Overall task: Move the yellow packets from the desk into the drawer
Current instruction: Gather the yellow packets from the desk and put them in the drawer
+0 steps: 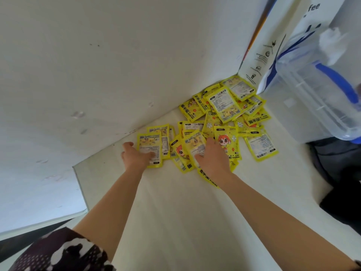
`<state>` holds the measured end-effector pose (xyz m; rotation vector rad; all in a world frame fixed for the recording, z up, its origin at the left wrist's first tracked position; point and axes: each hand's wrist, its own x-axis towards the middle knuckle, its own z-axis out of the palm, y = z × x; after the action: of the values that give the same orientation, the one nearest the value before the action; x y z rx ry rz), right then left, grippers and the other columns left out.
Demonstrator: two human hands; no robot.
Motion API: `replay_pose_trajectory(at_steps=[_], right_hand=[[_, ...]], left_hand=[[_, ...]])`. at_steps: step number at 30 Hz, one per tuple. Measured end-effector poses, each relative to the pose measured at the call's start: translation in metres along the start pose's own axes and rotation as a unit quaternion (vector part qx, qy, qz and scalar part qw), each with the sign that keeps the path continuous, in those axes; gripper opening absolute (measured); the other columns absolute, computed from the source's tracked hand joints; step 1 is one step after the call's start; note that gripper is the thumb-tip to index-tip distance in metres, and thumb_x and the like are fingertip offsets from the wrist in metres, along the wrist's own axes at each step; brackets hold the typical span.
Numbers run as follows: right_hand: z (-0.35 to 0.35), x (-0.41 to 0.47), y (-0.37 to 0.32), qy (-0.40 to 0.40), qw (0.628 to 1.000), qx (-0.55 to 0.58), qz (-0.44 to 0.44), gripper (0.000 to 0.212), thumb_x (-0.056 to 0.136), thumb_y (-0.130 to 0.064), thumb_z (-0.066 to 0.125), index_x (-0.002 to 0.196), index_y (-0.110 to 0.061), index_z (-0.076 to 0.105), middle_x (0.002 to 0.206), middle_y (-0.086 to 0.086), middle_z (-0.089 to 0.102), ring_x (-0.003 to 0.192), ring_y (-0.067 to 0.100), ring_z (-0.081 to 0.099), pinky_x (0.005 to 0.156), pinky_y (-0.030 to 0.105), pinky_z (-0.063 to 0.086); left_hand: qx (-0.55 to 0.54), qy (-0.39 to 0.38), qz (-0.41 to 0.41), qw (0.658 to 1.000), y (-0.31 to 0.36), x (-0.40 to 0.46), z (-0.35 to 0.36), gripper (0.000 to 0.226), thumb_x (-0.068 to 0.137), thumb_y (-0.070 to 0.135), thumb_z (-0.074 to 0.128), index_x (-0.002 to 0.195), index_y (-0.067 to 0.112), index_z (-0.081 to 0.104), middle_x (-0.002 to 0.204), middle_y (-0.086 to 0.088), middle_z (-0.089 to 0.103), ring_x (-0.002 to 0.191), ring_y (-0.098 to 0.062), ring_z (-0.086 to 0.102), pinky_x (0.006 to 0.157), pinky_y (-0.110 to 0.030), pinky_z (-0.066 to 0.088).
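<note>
Several yellow hand-warmer packets (222, 122) lie scattered in a loose pile on the white desk (175, 212), running from the wall corner toward me. My left hand (134, 156) rests on the nearest left packet (150, 148), fingers curled over its lower edge. My right hand (213, 159) lies flat, fingers spread, on packets in the middle of the pile (195, 147). Neither hand has lifted a packet off the desk. The drawer is not in view.
A clear plastic box with a blue handle (320, 90) stands at the right, beside a white printed paper bag (261, 49) in the corner. A dark bag (340, 173) lies at the desk's right. The white wall runs along the left; the desk edge is at lower left.
</note>
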<state>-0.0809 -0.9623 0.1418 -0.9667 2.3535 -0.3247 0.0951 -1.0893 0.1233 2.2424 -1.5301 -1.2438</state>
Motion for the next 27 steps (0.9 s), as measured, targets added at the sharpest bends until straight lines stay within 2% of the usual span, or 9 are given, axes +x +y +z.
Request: replay_pose_trajectory(at_steps=[2, 5, 10, 12, 14, 16, 20, 24, 27], right_hand=[[-0.002, -0.004, 0.005, 0.003, 1.0, 0.027, -0.008, 0.03, 0.089, -0.031, 0.058, 0.11, -0.011, 0.051, 0.112, 0.008, 0.054, 0.103, 0.03, 0.056, 0.082, 0.047, 0.051], [-0.009, -0.01, 0.017, 0.012, 0.995, 0.098, 0.012, 0.024, 0.089, -0.034, 0.058, 0.099, -0.013, 0.052, 0.1, 0.005, 0.056, 0.09, 0.027, 0.058, 0.073, 0.045, 0.052], [-0.032, -0.009, 0.05, 0.048, 0.971, 0.21, 0.102, 0.03, 0.087, -0.03, 0.064, 0.108, -0.009, 0.055, 0.097, 0.005, 0.061, 0.084, 0.024, 0.058, 0.063, 0.031, 0.043], [-0.038, -0.005, 0.066, 0.059, 0.96, 0.237, 0.134, 0.032, 0.086, -0.03, 0.066, 0.108, -0.008, 0.057, 0.1, 0.006, 0.064, 0.087, 0.024, 0.059, 0.067, 0.032, 0.046], [-0.042, 0.0, 0.077, 0.064, 0.95, 0.263, 0.158, 0.035, 0.083, -0.032, 0.069, 0.108, -0.009, 0.06, 0.106, 0.008, 0.066, 0.098, 0.028, 0.062, 0.084, 0.041, 0.051], [-0.045, 0.005, 0.081, 0.061, 0.945, 0.271, 0.17, 0.037, 0.082, -0.033, 0.07, 0.109, -0.01, 0.06, 0.108, 0.009, 0.066, 0.102, 0.029, 0.061, 0.091, 0.046, 0.05], [-0.043, 0.017, 0.081, 0.052, 0.947, 0.27, 0.167, 0.04, 0.082, -0.035, 0.07, 0.11, -0.009, 0.058, 0.111, 0.011, 0.064, 0.101, 0.03, 0.061, 0.089, 0.046, 0.05], [-0.037, 0.029, 0.081, 0.049, 0.957, 0.228, 0.171, 0.05, 0.081, -0.035, 0.069, 0.114, -0.001, 0.053, 0.118, 0.019, 0.053, 0.098, 0.034, 0.058, 0.078, 0.039, 0.048], [-0.033, 0.036, 0.077, 0.043, 0.965, 0.193, 0.172, 0.056, 0.081, -0.037, 0.069, 0.12, -0.001, 0.05, 0.118, 0.021, 0.052, 0.104, 0.038, 0.055, 0.088, 0.048, 0.048]], left_hand=[[-0.041, -0.002, -0.023, 0.999, -0.005, -0.003, -0.005, 0.078, 0.071, 0.013, 0.083, 0.136, 0.013, 0.04, 0.129, -0.013, 0.053, 0.116, -0.029, 0.054, 0.084, -0.036, 0.047], [-0.114, -0.007, -0.046, 0.992, -0.007, -0.008, -0.013, 0.058, 0.076, 0.003, 0.077, 0.127, 0.01, 0.051, 0.113, -0.009, 0.062, 0.095, -0.025, 0.061, 0.075, -0.034, 0.047], [-0.165, -0.038, -0.021, 0.985, 0.0, -0.014, -0.012, 0.027, 0.077, 0.001, 0.074, 0.099, 0.013, 0.065, 0.098, -0.007, 0.069, 0.089, -0.026, 0.067, 0.078, -0.034, 0.053], [-0.169, -0.044, -0.007, 0.985, 0.007, -0.016, -0.008, 0.026, 0.077, 0.003, 0.074, 0.099, 0.013, 0.065, 0.095, -0.005, 0.069, 0.088, -0.025, 0.068, 0.079, -0.035, 0.055], [-0.166, -0.054, 0.005, 0.985, 0.015, -0.018, -0.001, 0.025, 0.078, 0.002, 0.073, 0.1, 0.013, 0.065, 0.095, -0.005, 0.069, 0.085, -0.023, 0.067, 0.075, -0.032, 0.054], [-0.155, -0.057, 0.014, 0.986, 0.022, -0.017, 0.005, 0.024, 0.08, 0.002, 0.071, 0.101, 0.012, 0.065, 0.096, -0.005, 0.068, 0.086, -0.023, 0.067, 0.069, -0.028, 0.051], [-0.11, -0.021, 0.006, 0.994, 0.025, -0.008, 0.015, 0.026, 0.079, 0.008, 0.069, 0.104, 0.011, 0.064, 0.103, -0.007, 0.067, 0.093, -0.027, 0.064, 0.073, -0.033, 0.051], [-0.029, -0.004, -0.002, 1.0, 0.026, -0.008, 0.024, 0.048, 0.072, 0.023, 0.076, 0.114, 0.014, 0.054, 0.123, -0.012, 0.055, 0.113, -0.033, 0.052, 0.091, -0.046, 0.05], [0.018, -0.012, 0.018, 1.0, 0.028, -0.015, 0.032, 0.056, 0.075, 0.019, 0.075, 0.122, 0.011, 0.045, 0.127, -0.016, 0.043, 0.117, -0.037, 0.045, 0.093, -0.048, 0.047]])
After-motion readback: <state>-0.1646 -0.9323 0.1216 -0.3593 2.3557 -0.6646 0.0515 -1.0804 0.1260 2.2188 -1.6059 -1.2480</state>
